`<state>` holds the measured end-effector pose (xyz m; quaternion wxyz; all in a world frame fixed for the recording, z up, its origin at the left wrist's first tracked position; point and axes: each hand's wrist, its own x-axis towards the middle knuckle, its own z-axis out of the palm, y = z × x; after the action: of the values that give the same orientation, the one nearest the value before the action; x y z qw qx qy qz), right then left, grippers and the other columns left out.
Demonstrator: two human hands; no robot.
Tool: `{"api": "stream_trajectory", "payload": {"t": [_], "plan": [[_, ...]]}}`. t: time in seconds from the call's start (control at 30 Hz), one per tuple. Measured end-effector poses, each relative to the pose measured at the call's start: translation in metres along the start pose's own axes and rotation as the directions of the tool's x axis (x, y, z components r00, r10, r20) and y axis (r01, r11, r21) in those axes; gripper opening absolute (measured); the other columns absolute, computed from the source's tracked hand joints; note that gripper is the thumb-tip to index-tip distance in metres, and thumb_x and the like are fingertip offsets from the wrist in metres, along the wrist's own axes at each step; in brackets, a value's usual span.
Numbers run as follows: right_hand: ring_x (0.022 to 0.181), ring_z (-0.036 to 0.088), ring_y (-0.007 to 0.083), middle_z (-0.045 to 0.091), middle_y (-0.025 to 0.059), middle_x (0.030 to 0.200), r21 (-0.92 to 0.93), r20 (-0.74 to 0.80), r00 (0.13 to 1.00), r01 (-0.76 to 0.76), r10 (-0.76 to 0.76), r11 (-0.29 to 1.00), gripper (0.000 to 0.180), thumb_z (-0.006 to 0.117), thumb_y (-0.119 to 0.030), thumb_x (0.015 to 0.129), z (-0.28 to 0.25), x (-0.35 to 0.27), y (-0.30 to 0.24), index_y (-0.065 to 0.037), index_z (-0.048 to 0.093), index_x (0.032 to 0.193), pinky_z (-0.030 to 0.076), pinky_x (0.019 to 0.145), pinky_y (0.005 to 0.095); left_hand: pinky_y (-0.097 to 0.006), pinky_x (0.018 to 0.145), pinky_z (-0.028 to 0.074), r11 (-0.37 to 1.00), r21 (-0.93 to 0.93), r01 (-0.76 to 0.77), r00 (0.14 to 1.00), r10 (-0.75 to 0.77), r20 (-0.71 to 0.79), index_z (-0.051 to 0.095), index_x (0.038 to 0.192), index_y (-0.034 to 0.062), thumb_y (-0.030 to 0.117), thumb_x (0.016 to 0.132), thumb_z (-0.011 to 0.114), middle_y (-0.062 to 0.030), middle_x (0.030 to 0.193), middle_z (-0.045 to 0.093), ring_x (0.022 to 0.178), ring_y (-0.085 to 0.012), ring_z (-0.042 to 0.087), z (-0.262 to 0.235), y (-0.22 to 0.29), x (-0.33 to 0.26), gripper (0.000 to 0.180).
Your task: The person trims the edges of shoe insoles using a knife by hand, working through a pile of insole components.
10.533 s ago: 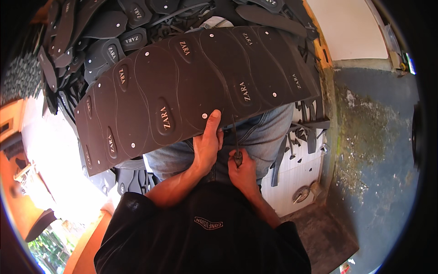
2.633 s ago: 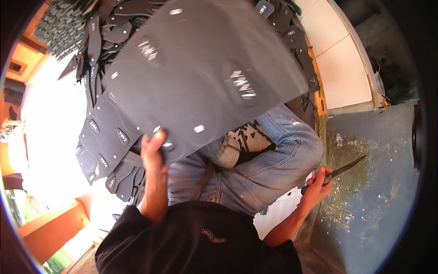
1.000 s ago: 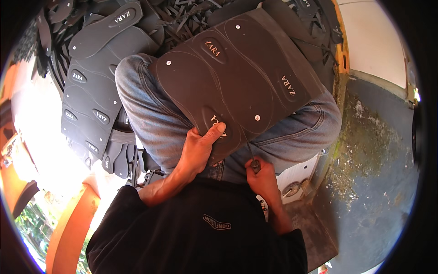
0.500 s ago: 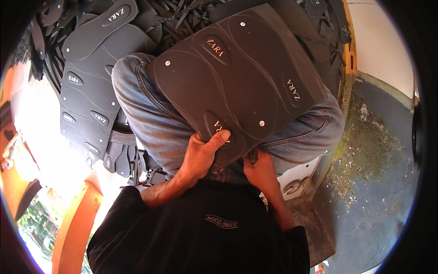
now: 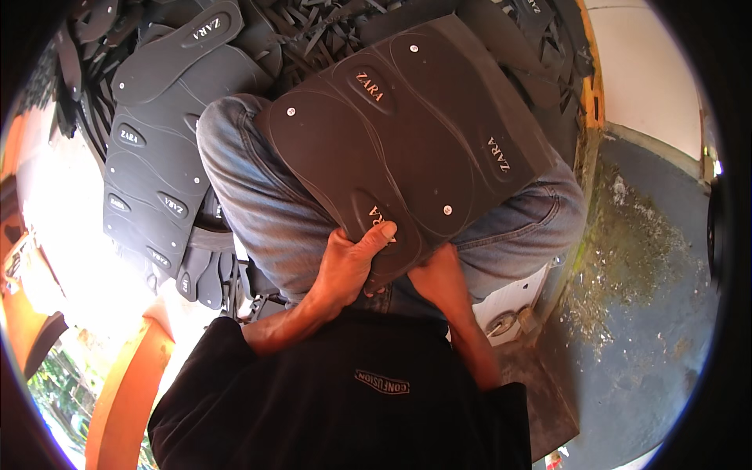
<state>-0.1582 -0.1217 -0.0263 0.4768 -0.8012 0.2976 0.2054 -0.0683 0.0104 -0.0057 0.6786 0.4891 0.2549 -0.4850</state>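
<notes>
A black rubber sheet (image 5: 415, 149) moulded with several shoe-sole shapes lies tilted across my lap on my blue jeans (image 5: 258, 211). My left hand (image 5: 352, 262) grips its near edge, with the thumb on top of a sole shape. My right hand (image 5: 440, 276) is curled shut against the same edge just to the right. The sheet hides its fingers and the knife seen in it earlier.
A second sheet of sole shapes (image 5: 153, 188) lies to the left, with loose black soles and offcuts (image 5: 313, 31) piled beyond my knees. A worn grey concrete floor (image 5: 650, 298) and a white wall (image 5: 650, 70) are on the right. An orange edge (image 5: 125, 384) is at lower left.
The sheet, held up by my left hand before, has come down onto my lap. My right hand swung in from the right with the knife to the sheet's near edge.
</notes>
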Motion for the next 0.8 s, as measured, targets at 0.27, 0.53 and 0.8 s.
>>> {"api": "stream_trajectory", "payload": {"t": [0.27,0.53,0.8], "plan": [[0.108,0.055,0.033,0.059,0.0158,0.114,-0.005,-0.096,0.967,0.237,-0.236,0.972,0.038,0.065,-0.016,0.077,0.018,0.018,0.0,-0.006,0.057,0.114,0.043,0.09,0.0417,-0.021,0.025,0.032,1.0,-0.009,-0.008,1.0,0.008,0.005,0.058,0.085,0.0028,0.027,0.088,0.061,-0.0034,0.058,0.056,0.034,-0.0093,0.047,0.006,-0.001,0.001,0.024],[0.099,0.057,0.0287,0.059,0.0156,0.107,-0.054,-0.341,0.818,0.476,-0.464,0.878,0.04,0.065,-0.022,0.08,0.043,0.036,0.03,-0.003,0.056,0.114,0.043,0.084,0.0387,-0.021,0.025,0.031,0.999,-0.048,-0.014,0.999,0.016,0.038,0.058,0.085,0.0024,0.028,0.089,0.06,-0.0033,0.058,0.055,0.033,-0.0089,0.046,0.008,0.003,-0.003,0.026],[0.083,0.06,0.0245,0.062,0.0139,0.096,-0.283,-0.372,0.675,0.571,-0.637,0.771,0.04,0.064,-0.027,0.082,0.035,0.065,0.044,-0.003,0.056,0.113,0.046,0.072,0.0346,-0.021,0.025,0.031,0.99,-0.135,-0.045,0.994,0.059,0.096,0.059,0.081,0.0038,0.027,0.089,0.06,-0.0025,0.058,0.055,0.032,-0.0079,0.044,-0.003,-0.003,-0.002,0.025]]}}
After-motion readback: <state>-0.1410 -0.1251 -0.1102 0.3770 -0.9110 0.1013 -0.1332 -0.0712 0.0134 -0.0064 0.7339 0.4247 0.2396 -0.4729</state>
